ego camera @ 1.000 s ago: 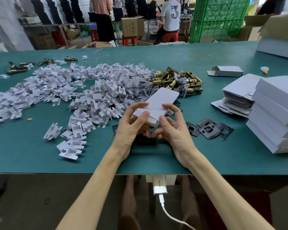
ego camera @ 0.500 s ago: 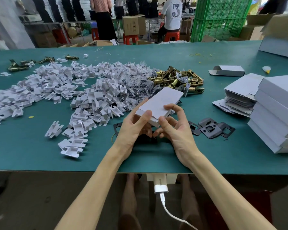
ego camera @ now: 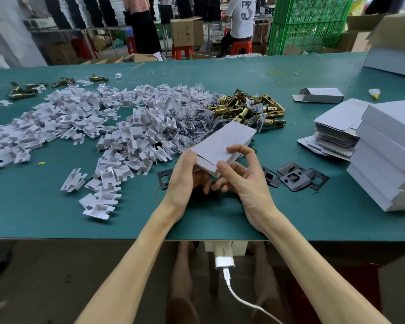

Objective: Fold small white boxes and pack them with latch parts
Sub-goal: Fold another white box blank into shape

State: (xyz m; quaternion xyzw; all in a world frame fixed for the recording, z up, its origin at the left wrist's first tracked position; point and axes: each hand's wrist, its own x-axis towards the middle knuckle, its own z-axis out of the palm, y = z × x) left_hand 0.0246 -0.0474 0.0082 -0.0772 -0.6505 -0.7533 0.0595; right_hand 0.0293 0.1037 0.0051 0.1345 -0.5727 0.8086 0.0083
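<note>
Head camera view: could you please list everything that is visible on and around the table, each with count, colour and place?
small box: one, white, held above the table's near centre
plastic inserts: a large pile, white, left and centre
clear bags: many, transparent, behind the held box
brass latches: one heap, gold, centre back; a few far left
strike plates: several, black, right of the held box
flat blanks: one stack, white, right
folded boxes: one stack, white, right edge
open box: one, white, far right, lying alone
table: one, green
left hand: grips the box's left side
right hand: pinches its near corner
</note>
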